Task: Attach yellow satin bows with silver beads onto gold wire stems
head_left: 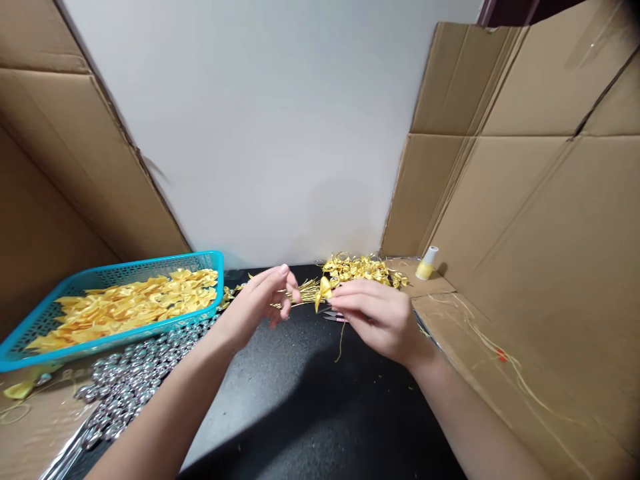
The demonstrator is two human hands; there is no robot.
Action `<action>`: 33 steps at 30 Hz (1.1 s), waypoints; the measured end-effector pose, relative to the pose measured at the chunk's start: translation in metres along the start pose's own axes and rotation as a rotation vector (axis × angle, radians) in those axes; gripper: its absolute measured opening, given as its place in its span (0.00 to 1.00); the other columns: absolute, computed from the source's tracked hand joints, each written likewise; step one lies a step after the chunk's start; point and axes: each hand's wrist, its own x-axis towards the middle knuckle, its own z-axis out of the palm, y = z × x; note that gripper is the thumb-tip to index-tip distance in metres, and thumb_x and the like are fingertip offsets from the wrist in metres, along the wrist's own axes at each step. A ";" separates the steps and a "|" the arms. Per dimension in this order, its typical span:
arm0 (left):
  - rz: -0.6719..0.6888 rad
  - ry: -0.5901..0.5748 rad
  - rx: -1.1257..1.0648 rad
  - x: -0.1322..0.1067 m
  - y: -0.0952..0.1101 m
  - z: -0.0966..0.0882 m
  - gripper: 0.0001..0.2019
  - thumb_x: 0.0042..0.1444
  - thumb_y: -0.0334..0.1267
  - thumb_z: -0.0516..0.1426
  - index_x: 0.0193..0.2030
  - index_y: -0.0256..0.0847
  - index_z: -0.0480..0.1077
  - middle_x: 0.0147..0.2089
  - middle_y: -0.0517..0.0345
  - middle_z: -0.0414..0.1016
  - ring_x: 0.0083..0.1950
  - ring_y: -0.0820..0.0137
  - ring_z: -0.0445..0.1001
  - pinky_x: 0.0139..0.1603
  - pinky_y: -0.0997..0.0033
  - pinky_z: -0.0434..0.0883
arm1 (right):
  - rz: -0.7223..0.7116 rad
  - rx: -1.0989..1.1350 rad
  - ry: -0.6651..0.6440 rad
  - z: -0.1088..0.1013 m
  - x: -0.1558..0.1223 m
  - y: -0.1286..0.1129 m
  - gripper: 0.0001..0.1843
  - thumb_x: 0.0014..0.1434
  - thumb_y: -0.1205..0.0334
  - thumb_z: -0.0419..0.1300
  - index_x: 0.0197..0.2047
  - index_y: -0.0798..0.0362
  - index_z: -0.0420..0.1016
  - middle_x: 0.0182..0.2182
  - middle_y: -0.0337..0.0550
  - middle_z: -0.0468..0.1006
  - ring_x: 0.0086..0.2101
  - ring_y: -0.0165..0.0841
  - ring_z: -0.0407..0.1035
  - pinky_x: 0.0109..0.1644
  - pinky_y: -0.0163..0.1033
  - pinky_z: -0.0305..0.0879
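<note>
My right hand [377,313] pinches a small yellow satin bow [324,290] at its fingertips, above the black tabletop [300,393]. My left hand [265,293] is just left of it, fingers curled and pinching thin gold thread [303,292] that runs toward the bow. Small scissors [334,315] lie partly hidden under my right fingers. Behind the hands lies a pile of finished gold-tied bows [363,269].
A teal mesh basket [30,357] full of yellow bows sits at the left. In front of it lies a heap of silver metal pieces [135,380]. A small yellow bottle [427,263] stands at the right, by cardboard walls [540,220]. Loose thread [505,363] trails on the right cardboard.
</note>
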 end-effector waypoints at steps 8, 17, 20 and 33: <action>-0.267 -0.270 0.052 -0.002 0.004 -0.002 0.24 0.50 0.58 0.59 0.21 0.35 0.69 0.18 0.57 0.72 0.15 0.78 0.61 0.15 0.79 0.58 | -0.382 -0.226 -0.185 0.008 -0.001 0.002 0.12 0.64 0.74 0.52 0.43 0.59 0.77 0.38 0.52 0.82 0.42 0.35 0.76 0.49 0.45 0.76; -0.177 -0.193 0.078 0.002 -0.001 -0.002 0.11 0.46 0.43 0.64 0.28 0.37 0.74 0.19 0.62 0.70 0.21 0.77 0.67 0.20 0.81 0.61 | -0.277 -0.174 -0.240 0.011 0.000 0.003 0.11 0.64 0.74 0.52 0.42 0.56 0.74 0.43 0.50 0.80 0.45 0.35 0.74 0.51 0.44 0.73; -0.073 -0.120 0.097 0.001 0.001 0.004 0.12 0.47 0.43 0.64 0.27 0.36 0.73 0.20 0.63 0.68 0.22 0.78 0.64 0.23 0.80 0.62 | -0.115 -0.062 -0.093 0.006 0.000 0.001 0.08 0.63 0.73 0.53 0.41 0.55 0.71 0.41 0.49 0.79 0.43 0.34 0.72 0.47 0.43 0.71; 0.240 0.017 0.116 -0.023 -0.001 0.034 0.12 0.56 0.38 0.60 0.47 0.40 0.73 0.27 0.63 0.71 0.23 0.79 0.65 0.24 0.81 0.67 | 0.367 0.094 0.122 0.019 0.001 -0.032 0.15 0.55 0.72 0.53 0.20 0.52 0.54 0.16 0.30 0.55 0.18 0.22 0.51 0.22 0.30 0.49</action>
